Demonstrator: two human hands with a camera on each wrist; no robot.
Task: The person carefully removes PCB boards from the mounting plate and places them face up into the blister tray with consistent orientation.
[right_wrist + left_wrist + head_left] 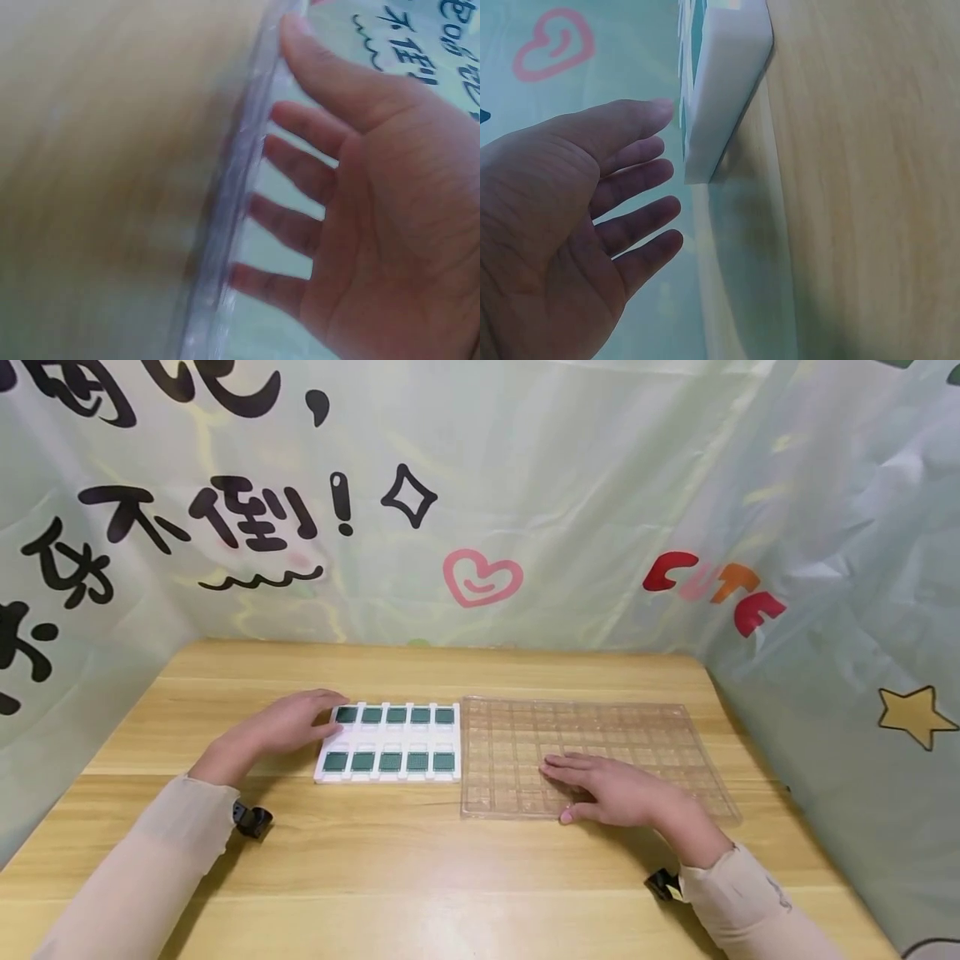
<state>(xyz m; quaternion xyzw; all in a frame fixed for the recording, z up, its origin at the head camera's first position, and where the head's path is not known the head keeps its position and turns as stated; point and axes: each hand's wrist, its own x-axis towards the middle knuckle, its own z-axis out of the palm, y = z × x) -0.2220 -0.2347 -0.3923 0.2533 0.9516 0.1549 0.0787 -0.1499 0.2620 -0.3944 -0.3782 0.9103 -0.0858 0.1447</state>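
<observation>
left hand loose-fingered at the white tray, right hand spread on the clear tray, neither clamping anything; trays side by side, probably for easy reach!

Beneath my right hand I see a light-brown wood-grain table; beyond it hangs wrinkled pale-green sheeting with a pink heart outline.

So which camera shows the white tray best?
The head view: it shows the white tray from above, with both rows of green squares. The left wrist view shows mainly its side; the right wrist view shows none of it.
</observation>
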